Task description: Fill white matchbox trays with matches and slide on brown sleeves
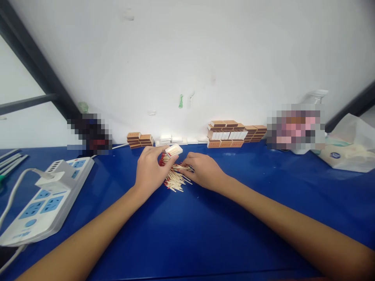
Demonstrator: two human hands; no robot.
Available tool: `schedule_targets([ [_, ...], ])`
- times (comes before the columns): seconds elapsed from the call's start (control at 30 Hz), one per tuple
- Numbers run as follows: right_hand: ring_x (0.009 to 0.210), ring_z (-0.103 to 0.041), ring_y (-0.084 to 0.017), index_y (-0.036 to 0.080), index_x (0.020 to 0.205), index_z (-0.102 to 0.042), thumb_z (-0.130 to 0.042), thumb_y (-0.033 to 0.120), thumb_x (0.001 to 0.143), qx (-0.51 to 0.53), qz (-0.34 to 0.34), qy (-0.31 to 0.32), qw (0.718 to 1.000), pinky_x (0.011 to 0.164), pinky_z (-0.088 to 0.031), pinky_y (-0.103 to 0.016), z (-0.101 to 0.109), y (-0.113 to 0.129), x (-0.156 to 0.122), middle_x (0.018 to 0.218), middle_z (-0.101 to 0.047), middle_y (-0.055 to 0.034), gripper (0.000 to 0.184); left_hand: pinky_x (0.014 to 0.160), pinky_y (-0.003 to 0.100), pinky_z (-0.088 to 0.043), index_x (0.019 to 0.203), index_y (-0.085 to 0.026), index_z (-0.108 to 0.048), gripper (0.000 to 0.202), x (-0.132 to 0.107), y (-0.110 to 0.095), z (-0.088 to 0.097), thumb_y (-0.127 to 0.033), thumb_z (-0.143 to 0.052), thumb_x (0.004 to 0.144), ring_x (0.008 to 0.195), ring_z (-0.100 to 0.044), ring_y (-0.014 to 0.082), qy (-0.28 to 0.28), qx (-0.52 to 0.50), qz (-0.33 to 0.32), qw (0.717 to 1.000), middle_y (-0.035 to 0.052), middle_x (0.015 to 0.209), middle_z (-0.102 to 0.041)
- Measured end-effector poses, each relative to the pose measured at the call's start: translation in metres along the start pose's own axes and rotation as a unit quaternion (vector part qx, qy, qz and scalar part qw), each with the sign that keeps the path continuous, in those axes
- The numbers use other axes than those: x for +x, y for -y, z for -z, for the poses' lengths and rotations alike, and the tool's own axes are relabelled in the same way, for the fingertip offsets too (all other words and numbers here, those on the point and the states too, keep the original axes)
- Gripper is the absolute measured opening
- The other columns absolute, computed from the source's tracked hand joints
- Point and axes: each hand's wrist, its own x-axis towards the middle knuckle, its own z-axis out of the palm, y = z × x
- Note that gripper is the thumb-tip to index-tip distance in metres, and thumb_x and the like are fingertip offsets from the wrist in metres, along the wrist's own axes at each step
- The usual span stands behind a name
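In the head view, a loose pile of red-tipped matches (175, 182) lies on the blue table (187, 234). Above the pile's far side, my left hand (150, 168) grips a small white matchbox tray (177, 150) between thumb and fingers; a few matches lie in it. My right hand (203, 169) is at the pile's right side, its fingers pinched around some matches (187, 168). How many it holds is hidden by the fingers.
Stacked brown matchboxes (225, 143) stand along the wall, with a smaller stack (140, 139) to the left. White trays (171, 139) lie between them. A power strip (55, 210) with cables is at left, a tissue pack (347, 154) at right.
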Motion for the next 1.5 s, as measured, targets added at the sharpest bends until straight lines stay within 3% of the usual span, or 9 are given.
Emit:
schedule_targets([
  [0.13, 0.094, -0.064, -0.025, 0.018, 0.099, -0.077, -0.057, 0.037, 0.106, -0.101, 0.03, 0.033, 0.994, 0.071, -0.044, -0.034, 0.006, 0.008, 0.002, 0.099, -0.071, -0.0115, 0.029, 0.086, 0.045, -0.057, 0.116, -0.023, -0.076, 0.029, -0.001, 0.001, -0.001, -0.034, -0.08, 0.09, 0.099, -0.069, 0.0283, 0.006, -0.002, -0.011, 1.0, 0.0064, 0.107, -0.08],
  [0.33, 0.096, -0.063, -0.025, 0.016, 0.099, -0.077, -0.055, 0.033, 0.107, -0.12, 0.029, 0.042, 0.991, 0.067, -0.041, -0.034, 0.01, 0.01, -0.003, 0.099, -0.07, -0.0124, 0.029, 0.085, 0.045, -0.057, 0.115, -0.021, -0.077, 0.03, 0.0, 0.0, 0.0, -0.037, -0.08, 0.09, 0.097, -0.069, 0.0286, 0.007, 0.005, -0.022, 1.0, 0.0077, 0.105, -0.08],
  [0.5, 0.091, -0.062, -0.022, 0.017, 0.097, -0.074, -0.056, 0.031, 0.107, -0.087, 0.061, 0.021, 0.994, 0.069, -0.043, -0.033, 0.021, -0.01, -0.019, 0.099, -0.068, -0.0105, 0.026, 0.084, 0.044, -0.057, 0.114, -0.022, -0.077, 0.028, 0.001, 0.002, 0.0, -0.038, -0.08, 0.09, 0.095, -0.068, 0.0279, 0.007, 0.012, -0.032, 0.999, 0.0067, 0.104, -0.081],
  [0.67, 0.081, -0.06, -0.019, 0.019, 0.096, -0.074, -0.051, 0.03, 0.108, -0.015, 0.09, -0.023, 0.996, 0.068, -0.042, -0.032, 0.032, -0.039, -0.029, 0.095, -0.067, -0.0079, 0.027, 0.083, 0.043, -0.057, 0.111, -0.022, -0.077, 0.027, 0.001, 0.007, -0.002, -0.038, -0.08, 0.089, 0.094, -0.068, 0.0278, 0.047, 0.023, -0.033, 0.998, 0.0065, 0.101, -0.08],
  [0.8, 0.084, -0.062, -0.02, 0.02, 0.098, -0.072, -0.046, 0.036, 0.11, -0.016, 0.101, -0.036, 0.994, 0.071, -0.044, -0.033, 0.034, -0.05, -0.031, 0.097, -0.067, -0.008, 0.034, 0.083, 0.044, -0.057, 0.114, -0.022, -0.077, 0.032, -0.001, 0.008, -0.004, -0.041, -0.081, 0.089, 0.094, -0.068, 0.028, 0.078, 0.011, -0.041, 0.996, 0.0068, 0.099, -0.08],
  [1.03, 0.084, -0.063, -0.02, 0.018, 0.105, -0.07, -0.041, 0.038, 0.112, 0.005, 0.113, -0.059, 0.992, 0.072, -0.047, -0.034, 0.037, -0.044, -0.033, 0.101, -0.067, -0.0093, 0.036, 0.09, 0.046, -0.058, 0.121, -0.021, -0.074, 0.039, -0.002, 0.008, -0.005, -0.043, -0.08, 0.089, 0.1, -0.066, 0.0277, 0.116, -0.035, -0.094, 0.988, 0.0088, 0.107, -0.079],
  [1.27, 0.079, -0.061, -0.017, 0.016, 0.106, -0.067, -0.036, 0.037, 0.113, -0.025, 0.127, -0.072, 0.989, 0.066, -0.045, -0.031, 0.032, -0.034, -0.035, 0.101, -0.065, -0.0095, 0.038, 0.096, 0.05, -0.055, 0.119, -0.022, -0.073, 0.032, -0.008, -0.011, -0.002, -0.04, -0.077, 0.093, 0.105, -0.066, 0.0277, 0.15, -0.072, -0.149, 0.975, 0.0068, 0.109, -0.079],
  [1.5, 0.078, -0.062, -0.017, 0.014, 0.111, -0.069, -0.04, 0.035, 0.112, -0.034, 0.145, -0.064, 0.987, 0.064, -0.045, -0.029, 0.027, -0.033, -0.037, 0.101, -0.065, -0.0089, 0.036, 0.097, 0.049, -0.056, 0.118, -0.021, -0.074, 0.033, -0.009, -0.013, -0.002, -0.039, -0.08, 0.091, 0.102, -0.069, 0.0267, 0.155, -0.114, -0.105, 0.976, 0.0066, 0.109, -0.079],
])
